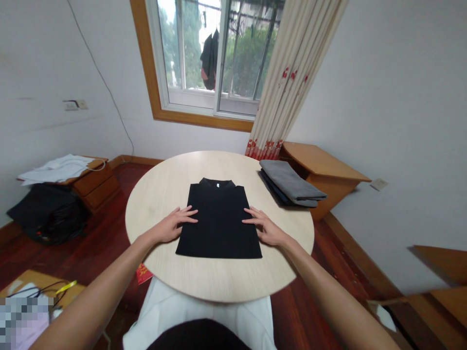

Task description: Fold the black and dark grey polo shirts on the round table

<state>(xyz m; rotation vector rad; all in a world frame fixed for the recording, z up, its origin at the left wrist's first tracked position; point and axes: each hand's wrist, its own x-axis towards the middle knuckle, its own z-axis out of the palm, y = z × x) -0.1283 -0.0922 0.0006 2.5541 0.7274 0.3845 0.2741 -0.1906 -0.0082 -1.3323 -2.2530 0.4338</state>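
Observation:
A black shirt [219, 218], folded into a long rectangle with its collar pointing away from me, lies flat on the round pale wooden table [219, 282]. My left hand [173, 224] rests open on the shirt's left edge, fingers stretched flat onto the cloth. At the right edge my right hand [266, 227] does the same, fingers spread and lying on the fabric. Neither hand grips anything.
A stack of folded grey and dark clothes [290, 183] sits at the table's far right. A low wooden cabinet [321, 170] stands behind it by the curtain [288, 78]. Left: a drawer unit with white cloth [62, 167] and a black bag [47, 211] on the floor.

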